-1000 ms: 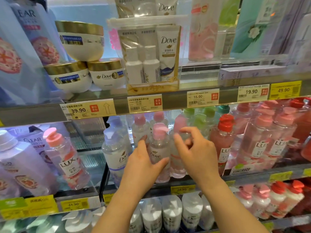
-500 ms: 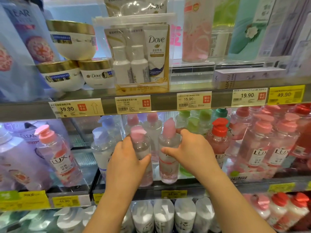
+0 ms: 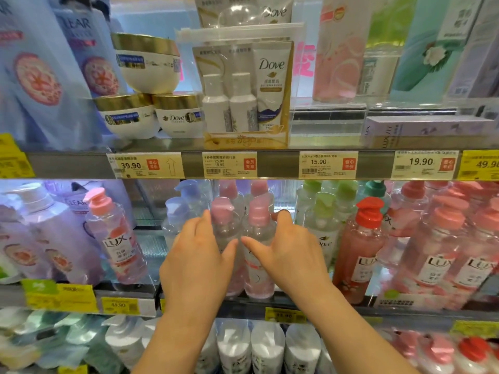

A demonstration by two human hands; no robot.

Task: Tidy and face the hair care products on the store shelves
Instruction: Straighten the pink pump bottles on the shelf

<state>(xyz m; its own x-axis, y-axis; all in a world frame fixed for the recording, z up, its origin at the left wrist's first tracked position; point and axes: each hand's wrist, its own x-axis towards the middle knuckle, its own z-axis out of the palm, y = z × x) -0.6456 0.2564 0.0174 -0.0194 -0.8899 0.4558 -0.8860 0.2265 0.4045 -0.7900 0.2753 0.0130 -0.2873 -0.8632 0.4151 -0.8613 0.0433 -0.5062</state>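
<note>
The step in hand looks like the facing of 2 pink-capped bottles at the front edge of the middle shelf [image 3: 337, 303], between the blue-capped bottles [image 3: 175, 211] and the green-capped Dove bottles [image 3: 324, 228].

The left hand [image 3: 198, 255] is wrapping the left pink-capped bottle [image 3: 222, 214], fingers curling round its far side and thumb lying across its front, so it is holding the body firmly.

The right hand [image 3: 291, 252] is cupping the right pink-capped bottle [image 3: 258, 220] the same way, thumb pointing inward and nearly meeting the other thumb. The 2 bottles are standing upright and touching.

The next move is probably calling for a small twist of each bottle, since neither label is showing clearly, while keeping both upright and level with the row.
</note>
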